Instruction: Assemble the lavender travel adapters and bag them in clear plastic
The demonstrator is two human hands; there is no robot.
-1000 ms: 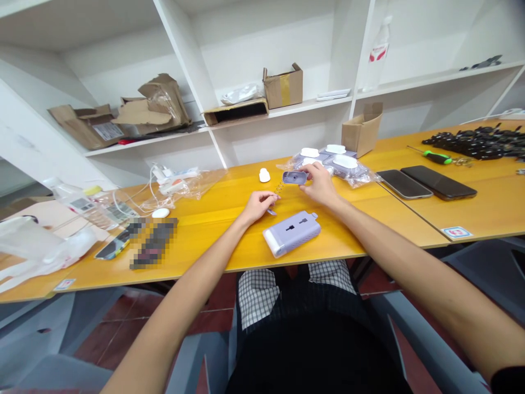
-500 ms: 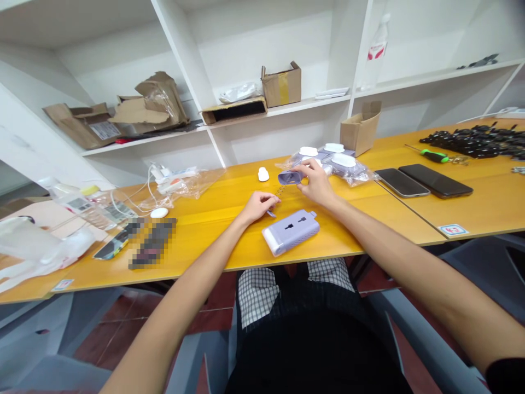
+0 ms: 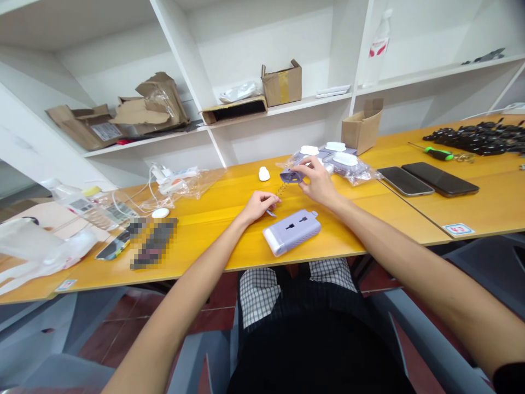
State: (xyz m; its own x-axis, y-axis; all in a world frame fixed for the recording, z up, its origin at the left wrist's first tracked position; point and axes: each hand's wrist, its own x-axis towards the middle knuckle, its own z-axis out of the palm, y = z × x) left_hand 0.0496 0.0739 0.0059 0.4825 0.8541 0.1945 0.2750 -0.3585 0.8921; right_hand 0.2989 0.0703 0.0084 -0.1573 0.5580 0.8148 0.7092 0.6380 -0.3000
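My right hand (image 3: 318,180) pinches a small lilac plastic part (image 3: 290,175) just above the yellow table (image 3: 213,230). A thin coiled spring (image 3: 280,189) hangs from that part toward my left hand. My left hand (image 3: 257,205) rests on the table with fingers curled round a small lilac pin-like piece (image 3: 270,213). A lilac and white socket adapter (image 3: 291,232) lies on the table just in front of both hands.
A plastic bag of lilac and white parts (image 3: 334,160) lies behind my right hand, a white cap (image 3: 264,174) beside it. Two phones (image 3: 426,182), a screwdriver (image 3: 438,152) and black parts (image 3: 479,139) lie to the right. Bags, cables and boxes crowd the left and the shelves.
My right hand has turned the lilac part in its fingers, so its face now shows less. My left hand has stayed put on the table.
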